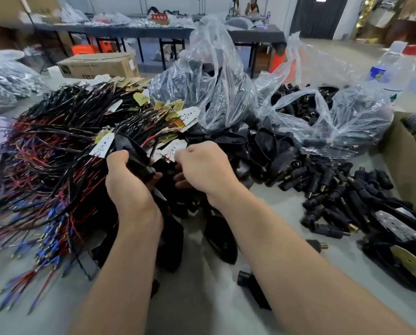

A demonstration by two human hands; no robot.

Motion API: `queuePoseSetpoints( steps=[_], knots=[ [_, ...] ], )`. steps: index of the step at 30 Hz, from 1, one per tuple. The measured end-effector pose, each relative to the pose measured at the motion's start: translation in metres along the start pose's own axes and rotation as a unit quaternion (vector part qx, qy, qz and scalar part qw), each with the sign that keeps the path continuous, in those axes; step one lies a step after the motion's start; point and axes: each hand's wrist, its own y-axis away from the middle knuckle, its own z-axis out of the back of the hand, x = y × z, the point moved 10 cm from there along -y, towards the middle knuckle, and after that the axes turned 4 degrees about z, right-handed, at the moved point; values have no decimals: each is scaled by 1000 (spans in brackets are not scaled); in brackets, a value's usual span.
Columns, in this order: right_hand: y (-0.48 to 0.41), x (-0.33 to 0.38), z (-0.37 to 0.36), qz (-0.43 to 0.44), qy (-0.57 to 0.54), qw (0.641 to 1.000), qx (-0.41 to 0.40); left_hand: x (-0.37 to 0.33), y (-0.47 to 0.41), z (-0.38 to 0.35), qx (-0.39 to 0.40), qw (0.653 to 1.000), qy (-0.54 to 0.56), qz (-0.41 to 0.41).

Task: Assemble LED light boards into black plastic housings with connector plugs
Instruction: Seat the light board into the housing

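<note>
My left hand (127,180) grips a black plastic housing (134,155) just in front of the wire pile. Beside it, my right hand (202,168) pinches a white LED light board (172,149) whose red and black wires trail back into the pile. The pile of wired LED boards (57,151) fills the left of the table. Loose black housings (262,146) lie behind my right hand. Black connector plugs (335,194) with brass tips are heaped on the right.
Clear plastic bags (211,76) of black parts stand behind the work area. A water bottle (393,68) is at the far right, a cardboard box (409,151) at the right edge. Assembled housings with boards (400,228) lie at the lower right. A plug (250,286) lies near my right forearm.
</note>
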Motion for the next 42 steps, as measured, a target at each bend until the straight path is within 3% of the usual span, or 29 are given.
queuePoseSetpoints(
  steps=[3, 6, 8, 12, 14, 16, 18, 20, 21, 24, 27, 28, 30, 31, 33, 35, 37, 42],
  knots=[
    [-22, -12, -23, -112, -142, 983, -12, 0, -4, 1, -15, 999, 21, 24],
    [-39, -17, -26, -145, -93, 983, -70, 6, -5, -2, -20, 996, 33, 78],
    [-41, -16, -19, -157, -57, 980, -113, 4, -2, -6, -10, 997, 38, 64],
    [-32, 9, 18, -80, 95, 973, -197, -2, 4, -5, 10, 1000, -11, 23],
    [-19, 31, 51, -12, 113, 960, -255, -4, 5, -2, 14, 997, -82, 3],
    [-8, 43, 87, 36, 44, 955, -291, -7, 8, -1, 7, 991, -136, -5],
    [-5, 38, 118, 38, -132, 952, -273, -8, 11, -3, 12, 985, -169, -14],
    [-1, 32, 142, 25, -314, 919, -237, -12, 11, -6, 18, 972, -231, -50],
    [4, 29, 157, 20, -354, 904, -239, -15, 13, -8, 19, 960, -269, -73],
    [23, 16, 210, 16, -388, 878, -281, -24, 23, -21, 49, 910, -379, -159],
    [35, 3, 231, -31, -380, 887, -259, -20, 41, -45, 129, 886, -401, -196],
    [37, 1, 229, -52, -363, 901, -233, -12, 47, -53, 165, 894, -381, -168],
    [44, -3, 214, -88, -298, 933, -179, 17, 56, -64, 245, 936, -253, -7],
    [49, -5, 205, -103, -261, 947, -156, 36, 65, -71, 293, 936, -169, 101],
    [62, -10, 184, -114, -203, 964, -124, 60, 89, -84, 380, 889, -70, 245],
    [74, -12, 165, -90, -177, 975, -101, 70, 106, -90, 449, 846, -56, 281],
    [84, -14, 146, -43, -161, 982, -86, 77, 114, -92, 476, 826, -61, 295],
    [102, -44, 132, -9, -130, 982, -138, 98, 113, -87, 465, 820, -115, 315]
  ],
)
